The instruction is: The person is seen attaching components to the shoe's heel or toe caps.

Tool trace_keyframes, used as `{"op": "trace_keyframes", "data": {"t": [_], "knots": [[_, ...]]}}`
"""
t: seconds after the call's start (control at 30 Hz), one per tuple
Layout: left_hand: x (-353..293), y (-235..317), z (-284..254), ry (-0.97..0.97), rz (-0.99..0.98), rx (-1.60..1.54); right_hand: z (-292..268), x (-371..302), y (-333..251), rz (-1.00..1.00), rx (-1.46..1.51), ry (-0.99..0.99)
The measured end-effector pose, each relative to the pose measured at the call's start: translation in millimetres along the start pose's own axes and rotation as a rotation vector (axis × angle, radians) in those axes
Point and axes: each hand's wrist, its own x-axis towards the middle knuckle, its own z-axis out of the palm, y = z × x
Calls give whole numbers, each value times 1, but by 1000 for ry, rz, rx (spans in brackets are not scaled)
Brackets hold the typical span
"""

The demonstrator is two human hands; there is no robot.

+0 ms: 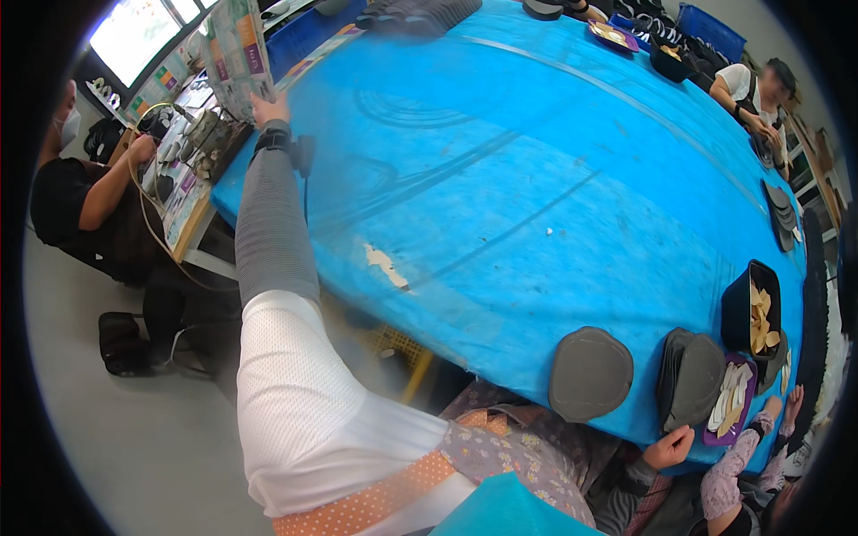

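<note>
My left arm stretches out to the upper left, and my left hand (pixel 270 109) is closed on the lower edge of a large printed sheet (pixel 234 58). The sheet stands upright beside the table's left edge, with coloured panels on it. Low on the right, my right hand (pixel 670 447) rests at the table's near edge with its fingers curled. It is by the bottom of a stack of dark grey rounded pieces (pixel 693 377); whether anything is in the fingers is hidden. Left of that stack, a single dark grey rounded piece (pixel 591 375) lies flat.
A blue sheet (pixel 500 205) covers the big table. A black bin (pixel 738 313) of tan pieces and a purple tray (pixel 733 413) of pale pieces stand at right. One person (pixel 76 201) works at a machine (pixel 207 134) on the left; another (pixel 760 107) sits far right.
</note>
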Motion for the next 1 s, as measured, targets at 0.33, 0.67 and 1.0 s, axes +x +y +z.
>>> {"op": "trace_keyframes", "data": {"t": [0.33, 0.67, 1.0], "knots": [[8, -13, 9, -159, -491, -699, 0, 1, -2, -6, 6, 31], [-45, 28, 4, -553, -212, -617, 1, 3, -3, -14, 63, 53], [-264, 240, -170, -1289, 740, -788, -7, 15, -14, 2, 49, 2]]}}
